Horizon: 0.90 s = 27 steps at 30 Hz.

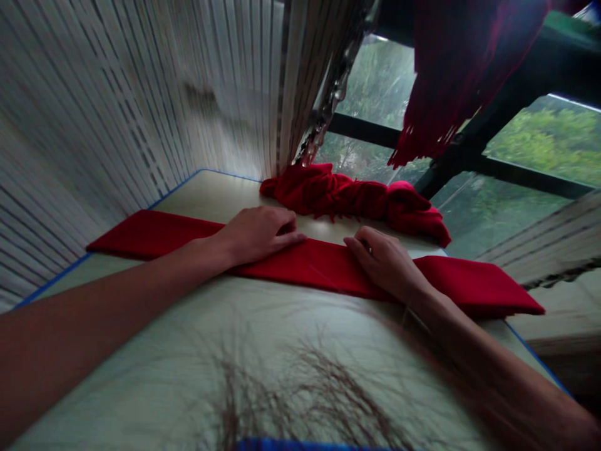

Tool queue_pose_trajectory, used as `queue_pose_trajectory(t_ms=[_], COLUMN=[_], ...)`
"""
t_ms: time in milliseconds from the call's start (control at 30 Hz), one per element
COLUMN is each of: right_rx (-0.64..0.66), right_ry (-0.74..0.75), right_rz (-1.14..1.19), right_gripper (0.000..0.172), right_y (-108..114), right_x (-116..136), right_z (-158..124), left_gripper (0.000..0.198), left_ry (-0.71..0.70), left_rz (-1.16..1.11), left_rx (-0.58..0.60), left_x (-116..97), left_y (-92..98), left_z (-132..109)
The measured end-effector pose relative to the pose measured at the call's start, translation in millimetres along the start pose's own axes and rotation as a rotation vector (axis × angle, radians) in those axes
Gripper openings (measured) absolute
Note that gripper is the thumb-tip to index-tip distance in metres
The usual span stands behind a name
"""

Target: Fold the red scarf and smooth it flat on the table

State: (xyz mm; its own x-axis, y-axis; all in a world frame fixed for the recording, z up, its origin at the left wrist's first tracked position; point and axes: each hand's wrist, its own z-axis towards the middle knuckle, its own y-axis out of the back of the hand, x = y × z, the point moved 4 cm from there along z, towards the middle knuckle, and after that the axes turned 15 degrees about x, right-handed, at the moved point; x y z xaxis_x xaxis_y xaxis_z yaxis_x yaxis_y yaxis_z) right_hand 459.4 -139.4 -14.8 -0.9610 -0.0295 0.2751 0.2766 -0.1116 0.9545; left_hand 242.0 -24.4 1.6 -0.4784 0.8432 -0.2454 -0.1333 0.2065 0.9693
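Folded red cloth [323, 266] lies as a long, flat strip across the tabletop [211, 191], reaching the left edge and jutting past the right one. Beyond it, a crumpled red scarf [357, 197] is bunched along the far edge. The left hand [263, 232] and right hand [382, 260] rest apart on the strip, fingers curled; whether they pinch it cannot be told.

Cloth [323, 266] on table [197, 188], second cloth [352, 195] behind, curtain [141, 81] left
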Motion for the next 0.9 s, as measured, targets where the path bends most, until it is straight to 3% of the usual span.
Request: queue_pose_trajectory(t_ms=[133,333,533,700,900], right_rx=[0.020,0.070,0.036,0.038,0.050], right_ry=[-0.055,-0.125,-0.125,-0.107,-0.088], right_rz=[0.062,0.067,0.040,0.109,0.162], right_gripper=[0.035,0.050,0.055,0.057,0.058], right_y=[0,-1,3,3,1], right_x=[-4,-3,-1,-3,1], right_z=[0,0,0,1,2], left_gripper=[0.039,0.054,0.062,0.064,0.043], left_ry=[0.026,0.110,0.121,0.124,-0.005], left_rz=[-0.078,-0.192,-0.210,-0.221,-0.228], left_rx=[0.001,0.176,0.225,0.219,0.125], left_x=[4,14,21,16,0], left_y=[4.9,4.3,0.6,3.9,2.6], left_z=[0,1,3,1,-1])
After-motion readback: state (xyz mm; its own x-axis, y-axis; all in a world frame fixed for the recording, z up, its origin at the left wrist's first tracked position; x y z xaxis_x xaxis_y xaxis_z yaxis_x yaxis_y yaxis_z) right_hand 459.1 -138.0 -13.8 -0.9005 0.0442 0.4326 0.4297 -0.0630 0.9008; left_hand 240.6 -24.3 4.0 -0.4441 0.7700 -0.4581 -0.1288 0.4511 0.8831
